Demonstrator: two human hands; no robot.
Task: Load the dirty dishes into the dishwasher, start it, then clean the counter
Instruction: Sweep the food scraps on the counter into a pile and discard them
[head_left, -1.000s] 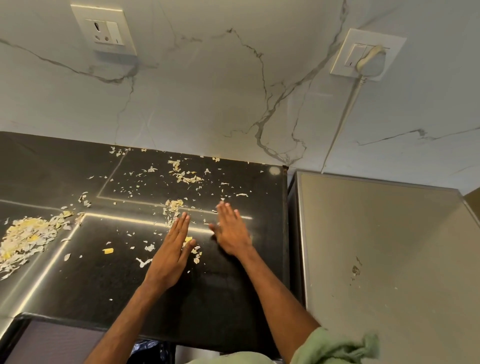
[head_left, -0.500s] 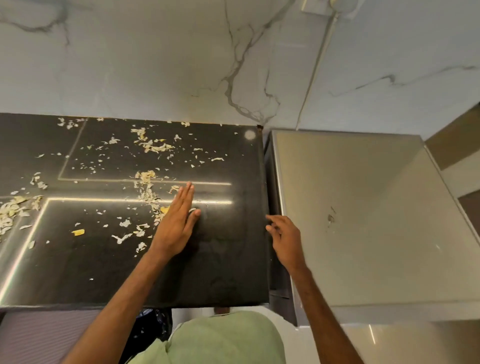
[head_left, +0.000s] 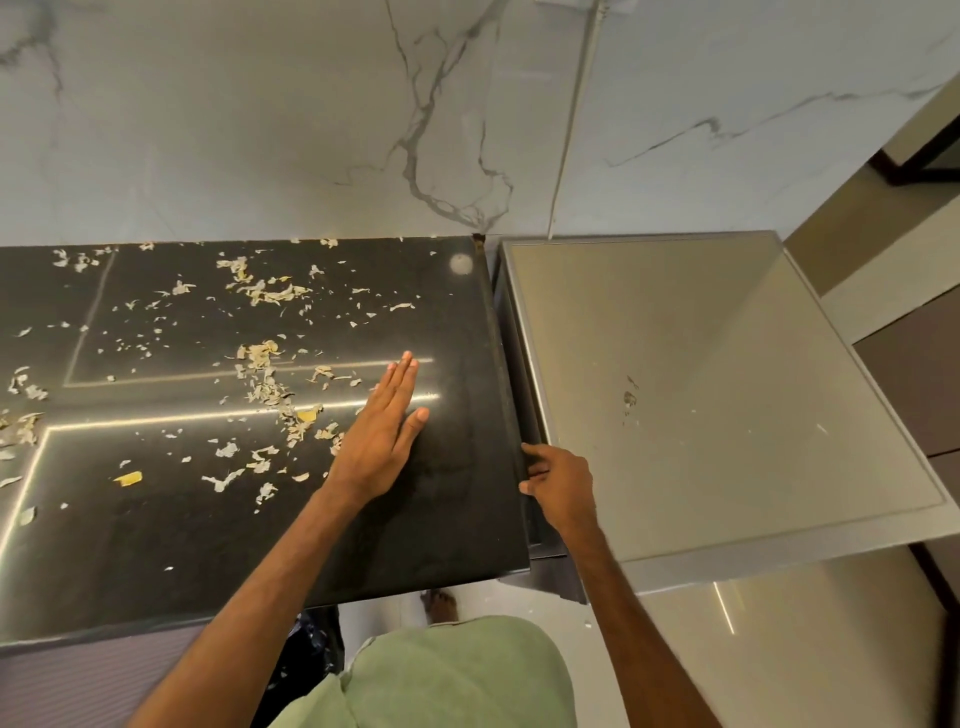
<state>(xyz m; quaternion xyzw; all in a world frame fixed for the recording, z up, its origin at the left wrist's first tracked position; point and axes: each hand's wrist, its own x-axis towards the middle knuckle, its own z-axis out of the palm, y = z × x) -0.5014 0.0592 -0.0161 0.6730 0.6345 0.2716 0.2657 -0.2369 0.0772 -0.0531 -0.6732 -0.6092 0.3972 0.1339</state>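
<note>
The right hand (head_left: 561, 486) sits at the right edge of the bench (head_left: 457, 519), beside a steel top (head_left: 701, 389). Its grip is curled against the edge; whether it clasps it cannot be told. The left hand (head_left: 382, 441) lies flat on the bench, grip open, holding nothing. Scraps (head_left: 270, 374) litter the bench from there leftward and back to the wall (head_left: 260, 130).
</note>
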